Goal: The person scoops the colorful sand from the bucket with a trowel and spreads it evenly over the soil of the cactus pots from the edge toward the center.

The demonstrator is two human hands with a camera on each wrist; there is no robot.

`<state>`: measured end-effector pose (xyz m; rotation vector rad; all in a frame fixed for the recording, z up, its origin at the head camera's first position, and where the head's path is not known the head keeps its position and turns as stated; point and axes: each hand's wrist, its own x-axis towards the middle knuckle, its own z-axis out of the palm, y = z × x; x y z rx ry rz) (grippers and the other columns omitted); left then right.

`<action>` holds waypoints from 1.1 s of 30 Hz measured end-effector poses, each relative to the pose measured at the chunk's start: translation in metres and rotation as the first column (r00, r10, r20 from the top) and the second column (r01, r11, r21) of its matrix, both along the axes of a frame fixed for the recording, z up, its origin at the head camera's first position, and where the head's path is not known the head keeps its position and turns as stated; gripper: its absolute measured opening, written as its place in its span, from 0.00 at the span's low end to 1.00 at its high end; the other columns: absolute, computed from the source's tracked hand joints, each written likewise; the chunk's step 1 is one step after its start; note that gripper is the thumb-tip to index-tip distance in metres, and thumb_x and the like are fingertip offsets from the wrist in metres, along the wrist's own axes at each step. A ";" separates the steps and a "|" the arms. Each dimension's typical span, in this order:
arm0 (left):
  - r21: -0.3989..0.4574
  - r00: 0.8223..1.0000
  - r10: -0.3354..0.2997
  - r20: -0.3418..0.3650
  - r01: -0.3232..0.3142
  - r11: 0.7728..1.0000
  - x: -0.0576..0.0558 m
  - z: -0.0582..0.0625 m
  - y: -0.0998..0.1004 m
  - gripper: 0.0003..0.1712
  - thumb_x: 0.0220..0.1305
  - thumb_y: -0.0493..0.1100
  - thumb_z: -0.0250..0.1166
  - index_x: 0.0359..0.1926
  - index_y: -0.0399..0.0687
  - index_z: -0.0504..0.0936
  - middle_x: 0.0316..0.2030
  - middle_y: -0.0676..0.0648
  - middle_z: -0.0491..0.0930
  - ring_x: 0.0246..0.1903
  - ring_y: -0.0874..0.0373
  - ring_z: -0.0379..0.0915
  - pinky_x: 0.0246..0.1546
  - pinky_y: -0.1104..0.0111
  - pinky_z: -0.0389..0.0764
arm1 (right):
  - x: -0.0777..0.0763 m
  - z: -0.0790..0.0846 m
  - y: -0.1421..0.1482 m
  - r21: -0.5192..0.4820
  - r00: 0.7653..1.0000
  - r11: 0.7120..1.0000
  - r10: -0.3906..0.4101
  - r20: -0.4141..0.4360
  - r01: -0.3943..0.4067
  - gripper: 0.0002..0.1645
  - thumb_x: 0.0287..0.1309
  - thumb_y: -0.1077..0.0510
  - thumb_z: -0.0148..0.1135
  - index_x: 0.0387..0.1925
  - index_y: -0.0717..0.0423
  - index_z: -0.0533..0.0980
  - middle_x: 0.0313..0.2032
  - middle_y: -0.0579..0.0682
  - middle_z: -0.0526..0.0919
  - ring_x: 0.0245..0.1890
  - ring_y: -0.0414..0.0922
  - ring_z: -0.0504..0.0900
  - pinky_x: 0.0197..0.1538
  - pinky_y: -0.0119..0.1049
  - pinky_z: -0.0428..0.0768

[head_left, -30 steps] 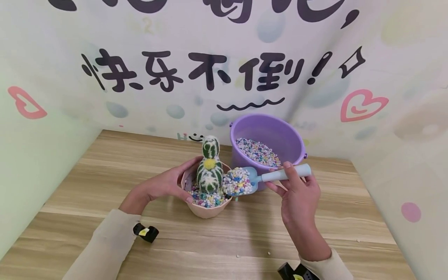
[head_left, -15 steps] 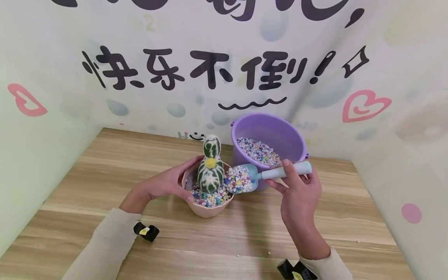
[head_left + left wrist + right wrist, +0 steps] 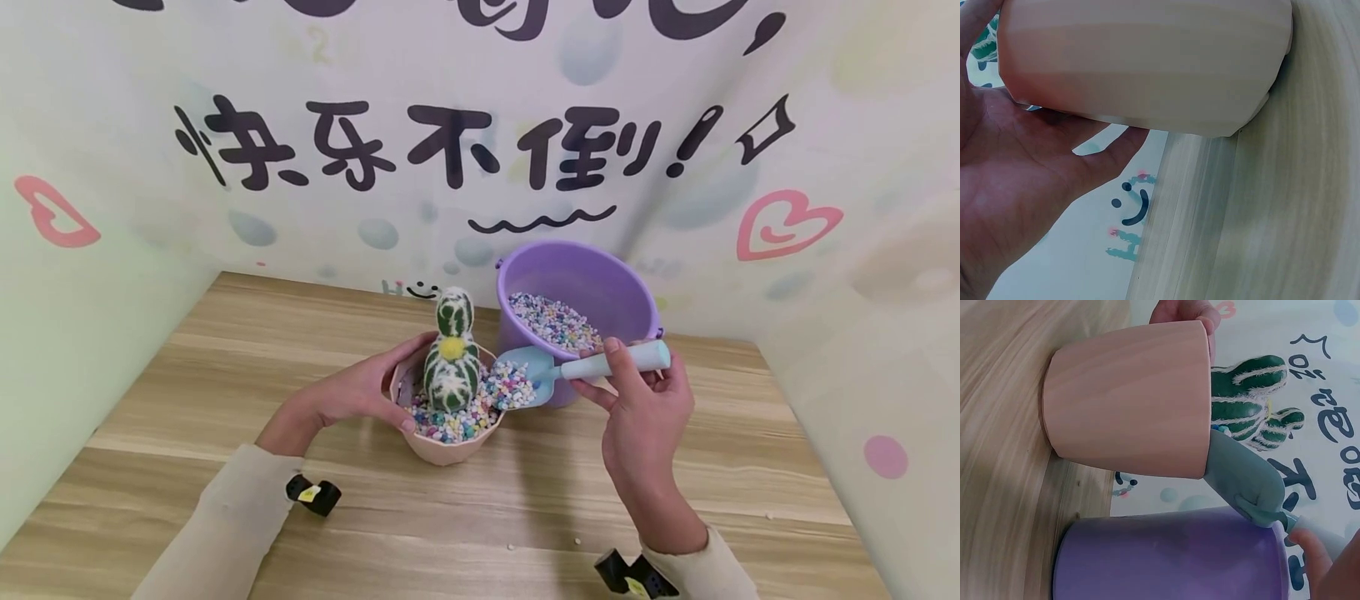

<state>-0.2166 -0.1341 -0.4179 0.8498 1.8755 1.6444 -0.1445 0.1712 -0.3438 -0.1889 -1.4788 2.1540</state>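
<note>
Pot: Pale pink and upright on the wood-grain worktop, it holds a striped cactus with a yellow bloom, ringed by a pebble bed.
Left grip: Wrapped around the pot's left side, the thumb lies at the near rim while the fingers reach behind.
Right grip: To the right of the pot, it clasps the handle of a light blue scoop.
Scoop: Its lip reaches over the pot's right rim, near the cactus, bearing a multicolored load; whether the blade rests on that rim cannot be told for certain.
Bucket: Purple and holding a pebble supply, it stands behind and to the right of the pot.
Stray pebbles: A few lie on the worktop, in front of the pot and off to its right.
Pouring: In what appears to be a filling step, a slow, gradual tilt with the lip kept inside the pot's right rim should limit spills.
Steadying: Firm but light pressure at the pot's left should keep it from sliding, and a lip held off the cactus should leave the plant upright.
Changes: Compared with a second ago, the load is smaller and more bare blade shows; the left grip keeps its place on the pot.
</note>
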 end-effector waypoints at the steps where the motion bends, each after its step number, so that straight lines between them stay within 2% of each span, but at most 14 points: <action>1: -0.002 1.000 0.000 -0.001 0.000 1.000 0.000 0.000 0.000 0.69 0.45 0.40 0.78 0.78 0.48 0.39 0.77 0.47 0.43 0.75 0.50 0.38 0.71 0.50 0.47 | 0.000 0.000 0.000 -0.002 1.000 1.000 -0.003 -0.007 0.003 0.21 0.54 0.62 0.71 0.46 0.66 0.73 0.34 0.57 0.79 0.31 0.51 0.87 0.28 0.51 0.83; 10: -0.007 1.000 0.002 0.001 -0.002 1.000 0.000 0.002 0.001 0.68 0.46 0.40 0.78 0.78 0.49 0.39 0.77 0.47 0.42 0.75 0.50 0.37 0.71 0.50 0.46 | 0.004 -0.001 -0.003 0.015 0.997 1.000 -0.024 -0.070 0.025 0.17 0.53 0.65 0.71 0.39 0.71 0.73 0.33 0.58 0.78 0.30 0.48 0.85 0.26 0.49 0.83; 18: -0.007 1.000 -0.004 -0.001 0.004 1.000 -0.001 0.002 0.000 0.68 0.47 0.41 0.78 0.78 0.50 0.39 0.77 0.48 0.41 0.75 0.50 0.36 0.71 0.50 0.46 | 0.007 0.000 -0.008 0.050 0.991 0.999 0.011 -0.130 -0.005 0.13 0.54 0.67 0.69 0.36 0.69 0.73 0.31 0.58 0.79 0.31 0.51 0.86 0.27 0.48 0.84; 28: -0.011 1.000 -0.005 -0.008 0.005 1.000 -0.001 0.002 0.000 0.68 0.47 0.41 0.78 0.78 0.49 0.39 0.77 0.48 0.41 0.75 0.51 0.35 0.71 0.49 0.45 | 0.006 0.001 -0.013 0.156 0.975 0.987 0.056 -0.216 -0.022 0.15 0.54 0.68 0.68 0.39 0.74 0.73 0.33 0.60 0.80 0.33 0.51 0.87 0.32 0.42 0.85; 33: -0.013 1.000 -0.003 -0.009 0.003 1.000 -0.001 0.000 0.000 0.68 0.47 0.41 0.78 0.78 0.48 0.39 0.77 0.48 0.41 0.75 0.50 0.35 0.71 0.49 0.45 | 0.003 0.004 -0.017 0.234 0.954 0.972 0.074 -0.292 -0.004 0.14 0.54 0.71 0.67 0.39 0.77 0.73 0.32 0.59 0.82 0.32 0.49 0.87 0.32 0.40 0.85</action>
